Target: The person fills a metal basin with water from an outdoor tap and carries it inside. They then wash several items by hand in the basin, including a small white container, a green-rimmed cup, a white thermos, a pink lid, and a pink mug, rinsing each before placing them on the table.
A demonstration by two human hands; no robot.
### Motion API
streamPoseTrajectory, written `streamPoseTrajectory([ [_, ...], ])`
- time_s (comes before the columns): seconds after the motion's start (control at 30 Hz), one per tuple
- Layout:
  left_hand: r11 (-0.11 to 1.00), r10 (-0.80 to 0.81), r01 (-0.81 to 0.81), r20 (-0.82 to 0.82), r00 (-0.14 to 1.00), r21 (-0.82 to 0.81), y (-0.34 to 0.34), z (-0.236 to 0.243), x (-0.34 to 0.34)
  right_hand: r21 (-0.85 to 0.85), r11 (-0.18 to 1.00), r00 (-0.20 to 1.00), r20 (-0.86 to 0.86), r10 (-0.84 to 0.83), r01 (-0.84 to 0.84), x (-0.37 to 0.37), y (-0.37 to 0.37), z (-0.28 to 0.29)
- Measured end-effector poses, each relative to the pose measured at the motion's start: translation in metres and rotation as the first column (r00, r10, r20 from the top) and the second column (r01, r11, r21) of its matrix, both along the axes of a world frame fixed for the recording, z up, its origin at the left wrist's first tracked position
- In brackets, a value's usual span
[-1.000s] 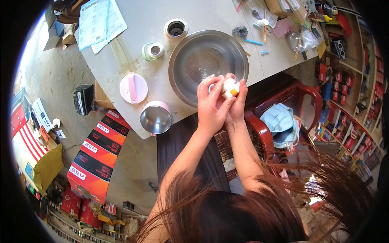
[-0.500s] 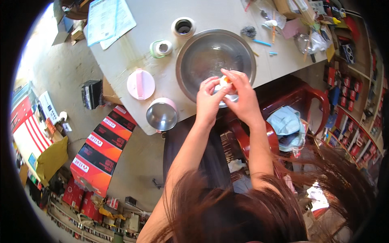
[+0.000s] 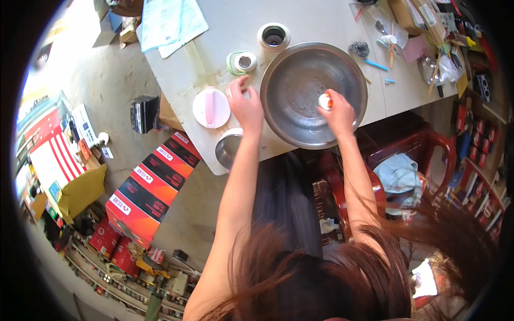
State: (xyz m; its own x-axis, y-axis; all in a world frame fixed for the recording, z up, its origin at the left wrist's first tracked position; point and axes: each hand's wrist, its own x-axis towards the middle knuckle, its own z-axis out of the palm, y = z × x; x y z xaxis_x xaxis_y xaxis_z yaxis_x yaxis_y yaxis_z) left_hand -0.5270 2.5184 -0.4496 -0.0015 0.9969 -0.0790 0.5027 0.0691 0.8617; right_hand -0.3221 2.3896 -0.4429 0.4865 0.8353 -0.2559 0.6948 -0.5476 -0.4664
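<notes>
My right hand [image 3: 341,114] is closed on a small white object with orange patches [image 3: 323,101], whose exact kind I cannot make out. It is over the right side of a wide metal basin [image 3: 276,115], wet inside. Left of the basin, my left hand [image 3: 246,107] has its fingers apart and slightly bent, with nothing visible in it. Nearest to it are a round pink lid with a handle bar [image 3: 202,115] and a small white cap piece with a green loop [image 3: 244,62]. My left forearm partly covers a steel-lined cup [image 3: 225,151] at the table's near edge.
A white jar-like container with a dark opening [image 3: 274,36] stands behind the basin. Papers [image 3: 174,24] lie far left; a steel scourer [image 3: 359,49] and blue pens [image 3: 376,65] lie right. Red-black boxes [image 3: 152,184] stand on the floor. A wooden chair [image 3: 439,155] is at right.
My hands were together over the basin's near rim; they have parted. My left hand has moved left towards the pink lid, while my right keeps the white-and-orange object. The view has shifted.
</notes>
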Motion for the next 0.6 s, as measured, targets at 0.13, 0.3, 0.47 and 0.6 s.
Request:
streamPoseTrajectory([
  [0.13, 0.895, -0.265, 0.43, -0.632, 0.728, 0.121, 0.056, -0.046, -0.027, 0.066, 0.94, 0.828, -0.497, -0.26, 0.335, -0.017, 0.019, 0.047],
  [0.3, 0.873, -0.402, 0.463, -0.761, 0.51, -0.151, 0.086, -0.056, -0.005, 0.018, 0.934, 0.567, -0.799, -0.2, 0.355, 0.014, 0.013, 0.039],
  [0.47, 0.892, -0.369, 0.441, -0.731, 0.574, -0.103, 0.086, -0.069, -0.008, 0.096, 0.901, 0.73, -0.626, -0.275, 0.422, 0.006, 0.007, 0.062],
  [0.6, 0.922, -0.197, 0.356, -0.603, 0.773, 0.154, 0.079, -0.042, -0.036, 0.137, 0.914, 0.351, -0.936, -0.007, 0.383, 0.022, 0.009, 0.11],
])
